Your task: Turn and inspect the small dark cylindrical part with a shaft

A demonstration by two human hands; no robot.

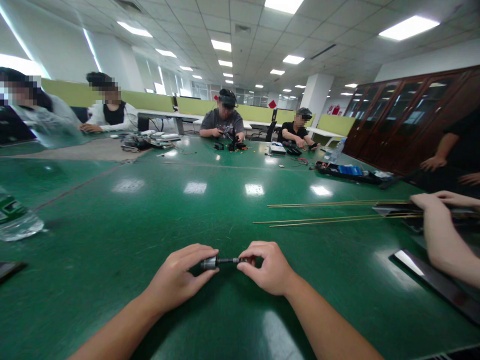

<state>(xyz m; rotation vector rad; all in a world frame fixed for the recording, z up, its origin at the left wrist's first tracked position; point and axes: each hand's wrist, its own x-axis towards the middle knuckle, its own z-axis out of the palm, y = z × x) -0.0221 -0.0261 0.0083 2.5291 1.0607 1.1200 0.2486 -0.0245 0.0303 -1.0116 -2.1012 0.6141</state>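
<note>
At the near middle of the worktop [210, 215], the left hand [183, 274] has its fingers pinching a metal cylinder [210, 263], the right hand [269, 267] pinching the right end of a thin rod [226, 260], apparently already joined, anything left unfastened impossible to tell

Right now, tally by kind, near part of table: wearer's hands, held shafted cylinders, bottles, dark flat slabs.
Wearer's hands: 2 (left hand, right hand)
Held shafted cylinder: 1
Bottle: 1
Dark flat slabs: 2 (left slab, right slab)
Total: 6
</note>
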